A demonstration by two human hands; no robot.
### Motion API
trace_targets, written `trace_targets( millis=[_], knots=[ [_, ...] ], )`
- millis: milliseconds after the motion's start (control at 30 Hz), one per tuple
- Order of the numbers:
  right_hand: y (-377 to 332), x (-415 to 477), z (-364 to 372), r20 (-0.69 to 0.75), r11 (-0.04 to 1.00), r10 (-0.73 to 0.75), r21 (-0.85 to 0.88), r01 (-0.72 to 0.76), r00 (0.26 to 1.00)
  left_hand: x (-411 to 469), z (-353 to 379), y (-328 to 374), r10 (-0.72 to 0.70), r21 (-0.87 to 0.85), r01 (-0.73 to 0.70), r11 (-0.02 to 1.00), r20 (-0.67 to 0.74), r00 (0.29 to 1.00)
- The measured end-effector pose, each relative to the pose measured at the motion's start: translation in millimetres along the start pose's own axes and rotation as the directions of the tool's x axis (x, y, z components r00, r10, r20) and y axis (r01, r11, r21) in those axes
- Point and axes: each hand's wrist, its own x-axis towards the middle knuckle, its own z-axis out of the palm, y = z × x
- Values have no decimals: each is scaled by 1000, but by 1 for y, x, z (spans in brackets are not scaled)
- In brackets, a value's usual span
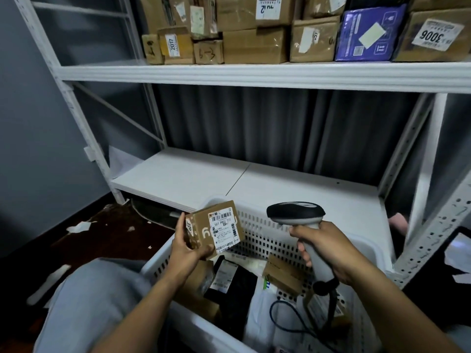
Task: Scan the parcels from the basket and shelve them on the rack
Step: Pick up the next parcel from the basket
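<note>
My left hand (187,247) grips a small brown cardboard parcel (204,234) with a white barcode label facing up, held above the left rim of the white perforated basket (270,233). My right hand (328,248) holds the handle of a grey and black barcode scanner (297,214), whose head is level with the parcel, a short gap to its right. Inside the basket lie several more parcels: a black bag (237,284), a brown box (284,275) and white bags (265,309). The white rack's lower shelf (204,174) sits just behind the basket.
The upper shelf (254,73) is packed with several cardboard boxes and a purple parcel (369,34). Rack posts stand at left (84,133) and right (433,225). Paper scraps lie on the dark floor (84,226) at left. My grey-clad knee (96,296) is beside the basket.
</note>
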Motion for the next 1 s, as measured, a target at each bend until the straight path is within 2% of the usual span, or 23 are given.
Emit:
trace_targets(
  millis=[233, 400, 733, 1000],
  knots=[
    [-4, -3, -6, 5, 998, -28, -63, 29, 1000, 1, 2, 3, 26, -11, -26, 1000, -3, 1000],
    [-6, -3, -5, -11, 998, -51, -44, 50, 999, 0, 2, 0, 27, -4, -27, 1000, 7, 1000],
    [-7, 4, -1, -12, 995, -53, -86, 52, 999, 2, 3, -2, -18, -6, 18, 1000, 1, 1000],
    [2, -3, 3, -106, 993, -105, 47, 110, 989, -7, 19, 15, -61, -75, 65, 995, 64, 996]
  ],
)
